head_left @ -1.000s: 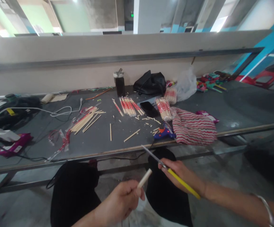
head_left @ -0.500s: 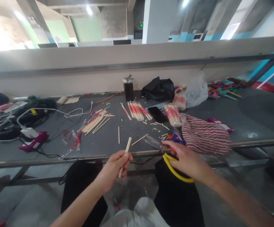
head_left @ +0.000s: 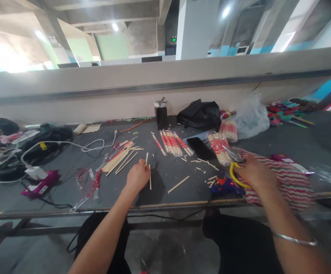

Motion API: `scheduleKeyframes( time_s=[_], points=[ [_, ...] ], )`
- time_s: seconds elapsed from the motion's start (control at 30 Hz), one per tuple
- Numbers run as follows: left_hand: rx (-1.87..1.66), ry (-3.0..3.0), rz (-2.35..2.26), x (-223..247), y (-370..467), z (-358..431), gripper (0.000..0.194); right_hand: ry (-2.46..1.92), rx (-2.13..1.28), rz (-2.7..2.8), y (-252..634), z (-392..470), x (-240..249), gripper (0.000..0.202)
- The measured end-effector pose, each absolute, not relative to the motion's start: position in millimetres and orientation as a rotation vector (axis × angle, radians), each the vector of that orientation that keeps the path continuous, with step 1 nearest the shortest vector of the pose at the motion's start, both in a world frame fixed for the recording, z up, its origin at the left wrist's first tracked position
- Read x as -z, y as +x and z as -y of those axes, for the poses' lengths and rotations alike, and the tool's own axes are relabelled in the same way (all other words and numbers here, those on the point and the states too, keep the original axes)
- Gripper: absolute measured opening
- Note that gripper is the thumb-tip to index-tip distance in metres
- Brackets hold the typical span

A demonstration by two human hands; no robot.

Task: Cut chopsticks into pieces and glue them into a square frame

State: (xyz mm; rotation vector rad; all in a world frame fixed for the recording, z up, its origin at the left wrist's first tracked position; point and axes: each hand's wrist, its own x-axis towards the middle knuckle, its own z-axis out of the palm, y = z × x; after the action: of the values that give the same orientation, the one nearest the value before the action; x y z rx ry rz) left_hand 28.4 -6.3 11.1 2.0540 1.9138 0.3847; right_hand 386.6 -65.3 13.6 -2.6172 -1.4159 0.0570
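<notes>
My left hand is closed over the table, gripping a short wooden stick whose tip sticks up past the fingers. Right beside it a cut stick lies on the tabletop. Farther right lies another loose stick. In my right hand are yellow-handled scissors, their blades pointing to the upper left above a packet of chopsticks. Beneath that hand are a striped cloth and a blue glue gun.
Unwrapped chopsticks lie left of centre, near torn red-and-clear wrappers. Chopsticks with red sleeves, a phone and a black bag stand behind. A white cable crosses the left side. Small offcuts are scattered centre right.
My left hand has moved forward from the table's front edge, lowering its stick towards the tabletop. My right hand has carried the scissors right, over the striped cloth. The view has tilted up.
</notes>
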Motion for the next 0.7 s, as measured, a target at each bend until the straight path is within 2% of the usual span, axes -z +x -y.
scheduleKeyframes(
  time_s=[0.13,0.23,0.3,0.33,0.4,0.47,0.53,0.6,0.7],
  points=[
    [-0.270,2.103,-1.970,0.7,32.6,0.8,0.021,-2.672,-0.055,1.451,393.1,66.8,-10.1,0.051],
    [-0.126,2.179,-1.986,6.1,33.9,2.3,0.023,-2.674,0.226,1.487,381.0,72.6,-21.4,0.048],
    [-0.056,2.215,-1.985,7.6,35.0,3.4,0.024,-2.486,0.339,1.581,358.9,73.7,-31.2,0.044],
    [-0.036,2.223,-1.986,8.1,35.4,3.7,0.024,-2.351,0.284,1.596,343.8,73.4,-34.6,0.037],
    [-0.025,2.231,-1.993,8.6,35.6,3.6,0.023,-2.145,-0.046,1.743,308.2,71.7,-35.0,0.023],
    [-0.021,2.228,-1.992,8.8,34.8,2.9,0.022,-2.041,-0.322,1.989,272.5,70.0,-26.3,0.016],
    [-0.017,2.211,-1.985,8.9,33.3,1.8,0.021,-2.059,-0.294,2.092,244.5,68.9,-11.8,0.022],
    [-0.023,2.193,-1.976,9.1,31.6,0.6,0.020,-2.084,-0.116,2.123,228.0,67.9,1.6,0.026],
    [-0.062,2.189,-1.967,9.4,29.7,-0.9,0.018,-2.061,-0.050,2.181,222.8,64.4,9.9,0.018]
  ],
)
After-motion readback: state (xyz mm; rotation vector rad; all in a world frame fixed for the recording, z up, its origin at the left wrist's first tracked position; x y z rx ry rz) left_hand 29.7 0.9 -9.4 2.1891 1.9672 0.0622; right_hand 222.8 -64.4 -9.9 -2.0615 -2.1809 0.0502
